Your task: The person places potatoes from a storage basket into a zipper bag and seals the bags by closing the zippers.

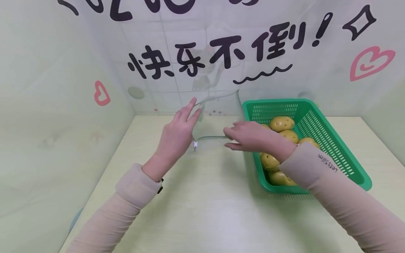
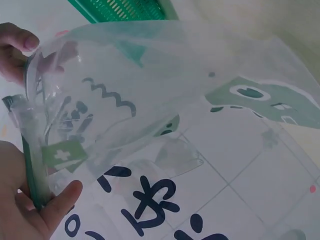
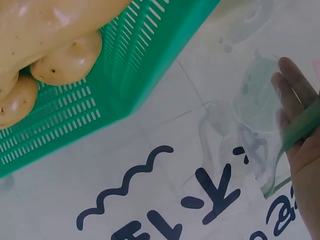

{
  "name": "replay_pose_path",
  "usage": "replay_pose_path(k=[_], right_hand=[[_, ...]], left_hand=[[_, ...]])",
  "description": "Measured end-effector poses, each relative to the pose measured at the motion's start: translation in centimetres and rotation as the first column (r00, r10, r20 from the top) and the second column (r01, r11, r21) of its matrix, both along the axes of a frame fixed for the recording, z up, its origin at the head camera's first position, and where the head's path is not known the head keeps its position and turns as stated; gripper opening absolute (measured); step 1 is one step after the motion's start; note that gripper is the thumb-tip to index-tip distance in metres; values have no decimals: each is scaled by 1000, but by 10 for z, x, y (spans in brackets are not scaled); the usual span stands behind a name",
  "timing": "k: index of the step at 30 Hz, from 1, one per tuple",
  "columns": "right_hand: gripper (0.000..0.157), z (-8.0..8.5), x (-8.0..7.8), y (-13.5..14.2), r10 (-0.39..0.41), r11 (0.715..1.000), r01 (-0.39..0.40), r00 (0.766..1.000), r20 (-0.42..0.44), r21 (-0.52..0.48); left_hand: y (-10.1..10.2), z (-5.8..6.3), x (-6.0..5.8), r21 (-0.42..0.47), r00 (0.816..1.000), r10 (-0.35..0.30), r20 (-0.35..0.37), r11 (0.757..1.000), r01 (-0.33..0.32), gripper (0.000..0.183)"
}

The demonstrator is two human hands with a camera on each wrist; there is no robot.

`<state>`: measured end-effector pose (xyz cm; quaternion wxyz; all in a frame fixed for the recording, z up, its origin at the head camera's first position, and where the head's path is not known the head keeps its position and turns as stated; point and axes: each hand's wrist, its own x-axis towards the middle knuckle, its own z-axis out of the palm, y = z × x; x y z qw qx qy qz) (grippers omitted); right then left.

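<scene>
Clear plastic zip bag (image 2: 150, 85) with its mouth spread, raised above the bench (image 1: 205, 207); the left hand (image 1: 177, 135) holds its slider-end rim, near the white slider (image 1: 195, 144), while the right hand (image 1: 250, 135) grips the rim beside a green slotted basket (image 1: 343, 149) containing potatoes (image 1: 282, 123).
</scene>
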<state>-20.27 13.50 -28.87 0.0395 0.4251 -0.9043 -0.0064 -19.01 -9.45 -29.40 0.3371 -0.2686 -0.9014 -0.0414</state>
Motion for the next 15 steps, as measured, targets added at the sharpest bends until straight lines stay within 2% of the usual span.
replay_pose_path(k=[4,6,8,11,15], right_hand=[[23,1,0,7,68,997,-71,993,-101,-23],[18,1,0,11,85,996,-89,987,-135,-28],[18,2,-1,16,88,996,-92,984,-156,-20],[28,4,-4,22,81,997,-82,982,-170,-1],[36,4,-9,27,78,997,-79,981,-176,1]], left_hand=[[-2,0,1,-64,1000,1,20,998,0,58],[-4,1,2,-90,999,2,46,996,2,61],[-6,2,2,-103,997,5,83,995,3,65],[-8,3,3,-101,990,1,142,995,14,71],[-8,5,4,-83,986,-6,168,996,20,73]])
